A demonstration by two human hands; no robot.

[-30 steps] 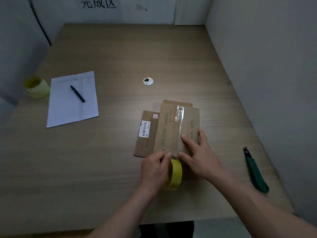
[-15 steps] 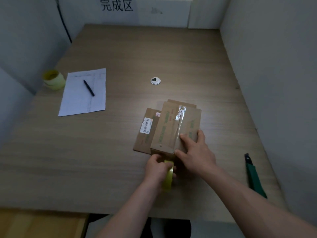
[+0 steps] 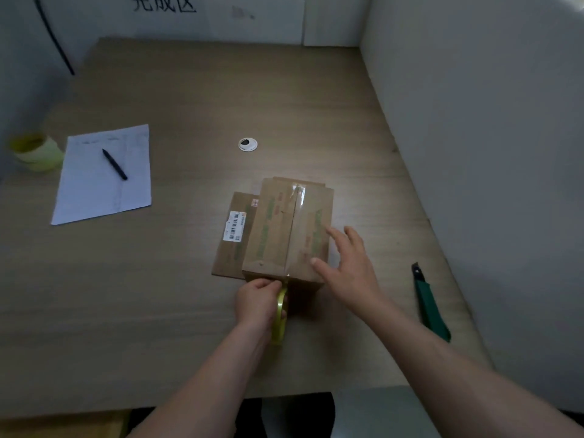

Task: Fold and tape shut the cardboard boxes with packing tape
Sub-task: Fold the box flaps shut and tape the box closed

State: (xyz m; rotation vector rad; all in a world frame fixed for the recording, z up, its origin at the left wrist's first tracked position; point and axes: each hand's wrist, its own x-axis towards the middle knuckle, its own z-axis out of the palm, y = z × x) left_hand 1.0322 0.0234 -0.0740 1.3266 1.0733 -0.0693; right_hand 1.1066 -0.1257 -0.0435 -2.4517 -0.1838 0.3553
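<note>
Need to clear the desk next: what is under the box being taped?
A flat cardboard piece with a barcode label sticks out from under the box on its left. How far it reaches beneath is hidden.

Sign (image 3: 164, 3) cropped by top edge; roll (image 3: 279, 314) partly hidden by left hand (image 3: 257, 300); label (image 3: 233, 226) print too small.

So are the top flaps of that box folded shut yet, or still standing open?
Shut. The cardboard box has both top flaps lying flat, meeting along the centre seam, with clear tape over the seam's far end.
</note>
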